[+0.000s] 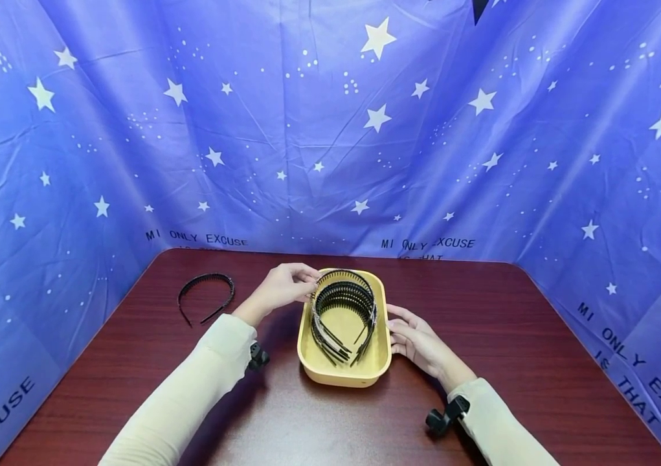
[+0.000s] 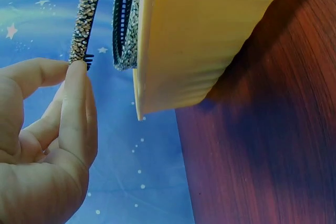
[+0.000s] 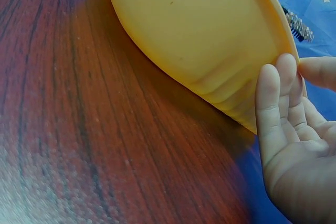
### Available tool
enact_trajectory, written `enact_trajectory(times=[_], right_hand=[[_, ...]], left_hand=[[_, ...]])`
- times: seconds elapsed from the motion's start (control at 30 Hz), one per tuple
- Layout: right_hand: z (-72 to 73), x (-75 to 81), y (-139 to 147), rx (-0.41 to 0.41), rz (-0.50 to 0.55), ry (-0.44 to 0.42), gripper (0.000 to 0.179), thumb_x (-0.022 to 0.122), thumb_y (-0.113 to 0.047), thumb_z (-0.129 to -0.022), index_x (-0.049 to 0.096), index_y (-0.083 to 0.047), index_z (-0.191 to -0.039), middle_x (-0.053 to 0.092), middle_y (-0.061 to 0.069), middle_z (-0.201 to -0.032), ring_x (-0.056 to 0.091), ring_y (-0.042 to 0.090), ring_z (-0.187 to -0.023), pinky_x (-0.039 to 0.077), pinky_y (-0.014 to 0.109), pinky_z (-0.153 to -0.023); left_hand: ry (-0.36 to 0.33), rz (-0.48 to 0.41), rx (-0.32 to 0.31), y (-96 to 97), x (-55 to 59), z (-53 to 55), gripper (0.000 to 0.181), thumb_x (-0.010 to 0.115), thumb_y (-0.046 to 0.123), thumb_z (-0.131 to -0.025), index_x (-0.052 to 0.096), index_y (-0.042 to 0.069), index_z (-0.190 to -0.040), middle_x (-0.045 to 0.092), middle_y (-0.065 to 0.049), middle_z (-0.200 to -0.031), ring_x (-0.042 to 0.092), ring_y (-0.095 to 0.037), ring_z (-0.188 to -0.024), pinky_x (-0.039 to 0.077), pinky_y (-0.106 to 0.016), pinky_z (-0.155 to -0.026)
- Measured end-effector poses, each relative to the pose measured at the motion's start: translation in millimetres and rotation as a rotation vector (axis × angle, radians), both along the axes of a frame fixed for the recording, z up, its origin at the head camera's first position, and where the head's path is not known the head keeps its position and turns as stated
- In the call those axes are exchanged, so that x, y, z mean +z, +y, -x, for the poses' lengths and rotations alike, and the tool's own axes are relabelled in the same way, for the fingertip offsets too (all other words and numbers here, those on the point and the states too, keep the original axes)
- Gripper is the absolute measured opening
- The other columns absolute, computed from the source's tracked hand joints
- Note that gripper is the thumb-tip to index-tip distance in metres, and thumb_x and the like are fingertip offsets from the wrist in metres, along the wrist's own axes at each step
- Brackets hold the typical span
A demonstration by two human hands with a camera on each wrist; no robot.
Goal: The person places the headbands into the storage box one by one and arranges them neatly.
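Observation:
A yellow plastic bin point(image 1: 344, 375) on the table holds several black toothed headbands point(image 1: 346, 294), nested together, some with sparkly stones along the band. My left hand point(image 1: 283, 288) is at the bin's far left corner. Between thumb and fingertips it pinches a stone-studded headband point(image 2: 84, 22), which stands above the rim in the left wrist view. My right hand point(image 1: 423, 343) rests against the bin's right side, its extended fingers point(image 3: 269, 103) touching the outer wall near the rim.
A plain black headband point(image 1: 206, 279) lies alone on the dark red wooden table point(image 1: 481, 310), left of the bin. A blue curtain point(image 1: 283, 129) with white stars hangs behind and on both sides. Each wrist wears a black camera mount point(image 1: 447, 415).

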State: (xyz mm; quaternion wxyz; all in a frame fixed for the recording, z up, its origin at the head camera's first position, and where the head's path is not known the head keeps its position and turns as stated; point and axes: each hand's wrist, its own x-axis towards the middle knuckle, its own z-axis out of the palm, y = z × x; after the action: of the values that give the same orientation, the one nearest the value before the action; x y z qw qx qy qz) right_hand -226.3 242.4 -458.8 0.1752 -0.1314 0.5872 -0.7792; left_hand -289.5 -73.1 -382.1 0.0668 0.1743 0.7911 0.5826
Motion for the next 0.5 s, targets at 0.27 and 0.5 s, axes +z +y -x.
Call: enact_trajectory(times=[0.27, 0.5], right_hand=[[0.2, -0.8, -0.2, -0.003, 0.001, -0.001, 0.059, 0.050, -0.006, -0.104, 0.019, 0.005, -0.153, 0.065, 0.006, -0.106, 0.066, 0.016, -0.079, 0.056, 0.029, -0.070], [0.2, -0.5, 0.2, -0.009, -0.005, -0.007, 0.060, 0.051, -0.007, -0.103, 0.019, 0.004, -0.153, 0.065, 0.005, -0.106, 0.066, 0.016, -0.079, 0.056, 0.028, -0.070]], left_hand=[[-0.036, -0.031, -0.011, 6.7, -3.2, -0.6, 0.030, 0.064, 0.001, -0.090, 0.067, -0.007, -0.119, 0.065, -0.016, -0.100, 0.070, -0.033, -0.086, 0.061, -0.036, -0.074], [-0.041, -0.016, -0.023, 9.6, -6.8, -1.1, 0.030, 0.065, 0.001, -0.089, 0.067, -0.006, -0.118, 0.064, -0.015, -0.098, 0.069, -0.027, -0.079, 0.061, -0.037, -0.073]])
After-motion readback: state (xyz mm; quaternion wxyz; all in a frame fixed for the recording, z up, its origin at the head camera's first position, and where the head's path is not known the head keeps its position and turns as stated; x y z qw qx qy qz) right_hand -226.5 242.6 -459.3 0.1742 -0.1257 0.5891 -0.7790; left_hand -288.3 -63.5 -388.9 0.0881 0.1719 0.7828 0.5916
